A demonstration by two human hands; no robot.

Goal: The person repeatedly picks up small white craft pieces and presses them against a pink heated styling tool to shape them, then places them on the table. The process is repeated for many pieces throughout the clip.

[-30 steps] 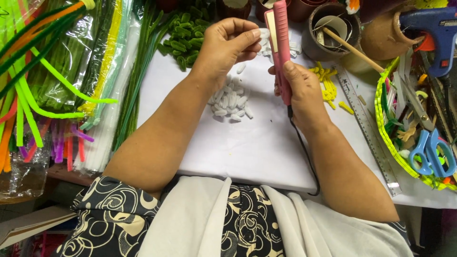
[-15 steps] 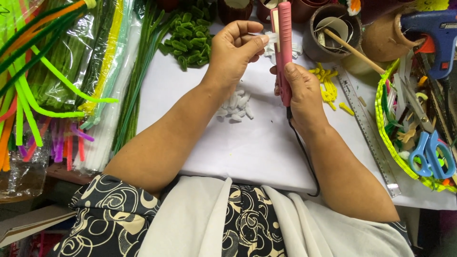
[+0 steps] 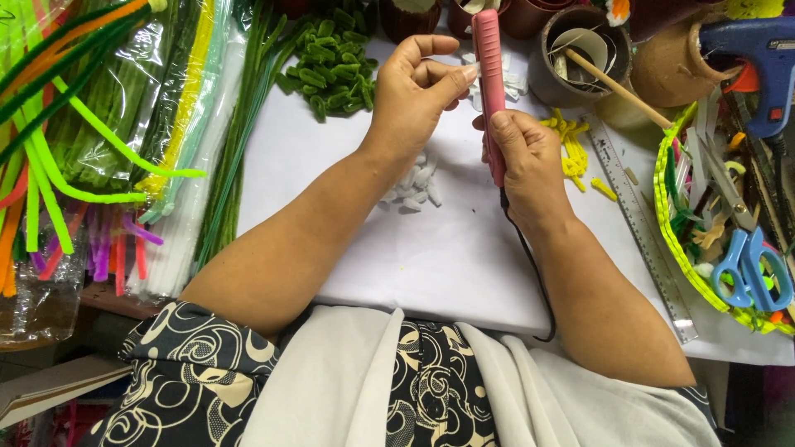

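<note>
Overhead, a white sheet (image 3: 431,265) covers the bench, crowded on both sides. Right hand (image 3: 523,159) wraps its grip around a pink corded tool (image 3: 490,74), held upright over the far middle of the sheet; a black cord (image 3: 530,265) trails from its base toward the near edge. Left hand (image 3: 414,93) hovers just left of the tool's upper end, fingers curled and thumb pressed toward the fingertips, a narrow grip; whether anything sits in the pinch cannot be told.

Below the hands, a small heap of white pieces (image 3: 412,184) lies on the sheet. Far left of it, a pile of short green pieces (image 3: 331,70). Yellow bits (image 3: 570,145) lie right of the right hand, beside a clear ruler (image 3: 642,232) running along the sheet's right edge.

Left side: bundles of long fuzzy stems (image 3: 99,124) in green, yellow, orange and white, some in clear wrap. Far edge: brown pots (image 3: 580,50), one holding a wooden stick (image 3: 617,87). Right side: a yellow-green basket (image 3: 675,240) with blue-handled scissors (image 3: 749,273), and a blue glue gun (image 3: 758,58) beyond it.
</note>
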